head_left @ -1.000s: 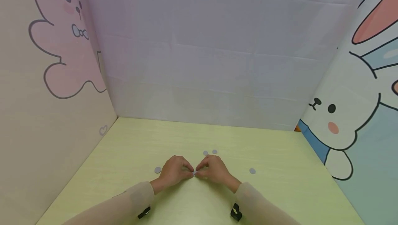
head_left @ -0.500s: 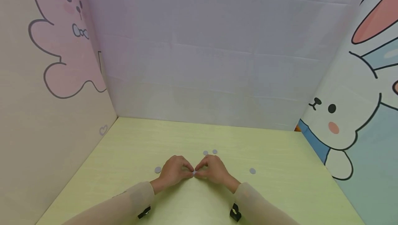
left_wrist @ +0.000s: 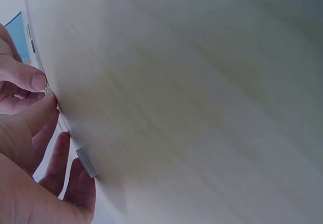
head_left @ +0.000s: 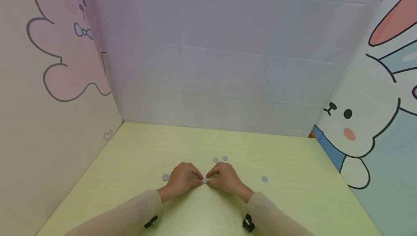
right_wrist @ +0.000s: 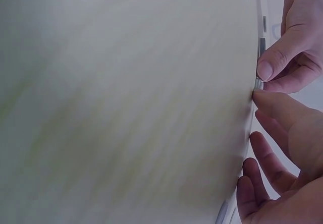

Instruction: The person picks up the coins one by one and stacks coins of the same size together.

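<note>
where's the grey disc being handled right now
In the head view, the grey disc is below the picture's middle, near its centre line, between the fingertips of the left hand and the right hand.

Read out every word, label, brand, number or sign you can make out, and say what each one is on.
No readable words, labels, brands or numbers.
Left sleeve: a faint dark mark, too small to tell whether it is lettering.
Five grey discs: no lettering can be made out.
Left wall: a heart outline, a symbol without text.
</note>
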The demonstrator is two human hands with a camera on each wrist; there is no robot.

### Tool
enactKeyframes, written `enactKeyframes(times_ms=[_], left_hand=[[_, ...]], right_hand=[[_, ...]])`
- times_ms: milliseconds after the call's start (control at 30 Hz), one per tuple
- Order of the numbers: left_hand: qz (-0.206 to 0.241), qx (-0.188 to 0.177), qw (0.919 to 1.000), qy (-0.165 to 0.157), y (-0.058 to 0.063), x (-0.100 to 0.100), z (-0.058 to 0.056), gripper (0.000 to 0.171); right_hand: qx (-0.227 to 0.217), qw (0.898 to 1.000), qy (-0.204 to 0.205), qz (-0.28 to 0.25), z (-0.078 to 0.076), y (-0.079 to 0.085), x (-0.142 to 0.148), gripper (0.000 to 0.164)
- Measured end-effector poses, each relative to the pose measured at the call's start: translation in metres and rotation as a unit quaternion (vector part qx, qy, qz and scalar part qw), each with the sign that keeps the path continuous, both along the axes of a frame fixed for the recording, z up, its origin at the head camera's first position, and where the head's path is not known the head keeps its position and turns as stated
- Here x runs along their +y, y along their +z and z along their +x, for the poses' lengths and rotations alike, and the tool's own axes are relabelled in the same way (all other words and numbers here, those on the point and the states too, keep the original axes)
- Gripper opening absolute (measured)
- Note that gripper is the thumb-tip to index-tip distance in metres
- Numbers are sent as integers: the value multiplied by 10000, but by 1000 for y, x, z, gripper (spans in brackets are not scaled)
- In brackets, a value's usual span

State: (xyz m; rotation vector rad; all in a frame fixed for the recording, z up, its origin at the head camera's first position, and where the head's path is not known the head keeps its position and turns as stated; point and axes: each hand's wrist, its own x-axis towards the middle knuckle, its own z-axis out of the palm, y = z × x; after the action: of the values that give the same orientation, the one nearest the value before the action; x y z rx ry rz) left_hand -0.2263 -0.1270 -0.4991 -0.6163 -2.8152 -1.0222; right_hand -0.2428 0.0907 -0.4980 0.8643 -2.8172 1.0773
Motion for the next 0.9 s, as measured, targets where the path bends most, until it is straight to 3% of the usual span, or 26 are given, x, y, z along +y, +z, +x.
enactKeyframes(times_ms=[900], left_hand=[[35, -64, 10000, -10, 0, -2, -1, 10]], right_hand=[[-97, 9999, -39, -5, 0, 1, -3, 5]])
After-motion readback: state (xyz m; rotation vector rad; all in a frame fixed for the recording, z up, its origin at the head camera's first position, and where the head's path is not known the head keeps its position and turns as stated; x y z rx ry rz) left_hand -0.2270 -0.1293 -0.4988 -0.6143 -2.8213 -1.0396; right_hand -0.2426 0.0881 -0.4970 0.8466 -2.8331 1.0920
